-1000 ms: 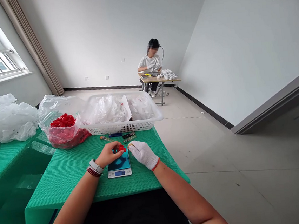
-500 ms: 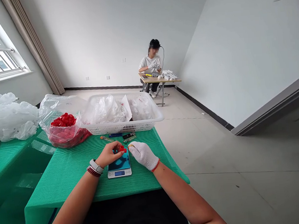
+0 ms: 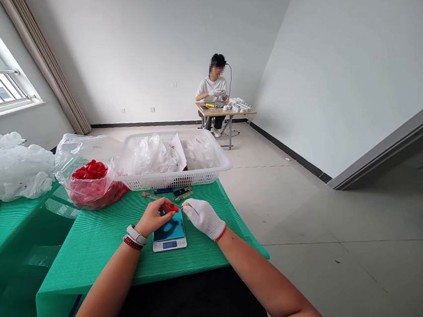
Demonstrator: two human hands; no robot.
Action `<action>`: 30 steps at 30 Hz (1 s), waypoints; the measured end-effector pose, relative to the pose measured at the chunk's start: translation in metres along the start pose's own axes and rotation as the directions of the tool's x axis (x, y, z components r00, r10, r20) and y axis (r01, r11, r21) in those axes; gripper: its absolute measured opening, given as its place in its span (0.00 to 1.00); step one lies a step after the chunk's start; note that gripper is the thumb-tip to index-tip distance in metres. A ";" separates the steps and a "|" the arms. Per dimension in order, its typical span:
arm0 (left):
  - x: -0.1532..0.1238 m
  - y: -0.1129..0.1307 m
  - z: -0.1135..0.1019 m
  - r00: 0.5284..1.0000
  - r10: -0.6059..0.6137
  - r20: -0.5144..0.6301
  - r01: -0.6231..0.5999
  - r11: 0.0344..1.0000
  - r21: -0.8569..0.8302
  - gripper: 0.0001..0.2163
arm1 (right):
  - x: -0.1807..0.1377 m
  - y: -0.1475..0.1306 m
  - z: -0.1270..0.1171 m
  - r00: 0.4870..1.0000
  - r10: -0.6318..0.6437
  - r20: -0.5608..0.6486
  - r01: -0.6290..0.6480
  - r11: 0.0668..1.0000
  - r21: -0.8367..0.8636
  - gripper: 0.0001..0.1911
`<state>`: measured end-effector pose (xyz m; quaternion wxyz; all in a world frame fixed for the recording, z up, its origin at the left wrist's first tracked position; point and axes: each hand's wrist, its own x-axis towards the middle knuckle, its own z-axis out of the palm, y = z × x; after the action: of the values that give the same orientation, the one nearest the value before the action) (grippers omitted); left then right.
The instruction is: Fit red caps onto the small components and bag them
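Note:
My bare left hand (image 3: 153,217) pinches a small red cap (image 3: 172,208) just above the far edge of a small digital scale (image 3: 169,235) on the green table (image 3: 92,239). My right hand (image 3: 201,216), in a white knit glove, is curled beside the scale's right edge, its fingertips close to the cap and closed on something small I cannot make out. A clear bag of red caps (image 3: 90,182) lies at the table's far left.
A white plastic basket (image 3: 176,179) with clear bags stands behind the scale; small tools lie in front of it. Crumpled plastic (image 3: 6,168) covers a second green table at the left. A seated person (image 3: 214,91) works at a far table.
Both hands have stayed over the scale's far edge; the left hand and cap have shifted only slightly.

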<state>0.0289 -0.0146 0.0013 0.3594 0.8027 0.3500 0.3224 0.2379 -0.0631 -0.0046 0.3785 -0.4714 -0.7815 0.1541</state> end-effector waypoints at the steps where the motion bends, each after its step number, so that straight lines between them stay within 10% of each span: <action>1: 0.000 0.001 0.000 1.000 0.007 0.013 -0.007 1.000 -0.001 0.07 | 0.000 0.001 0.000 1.000 0.011 -0.009 -0.011 1.000 -0.009 0.17; 30: 0.001 -0.004 0.001 0.998 -0.019 -0.061 0.024 0.997 0.077 0.13 | 0.001 0.003 0.001 0.998 0.060 0.005 -0.060 0.996 0.066 0.18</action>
<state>0.0290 -0.0125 -0.0026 0.3205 0.8022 0.3818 0.3287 0.2386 -0.0607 -0.0060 0.3881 -0.4817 -0.7619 0.1919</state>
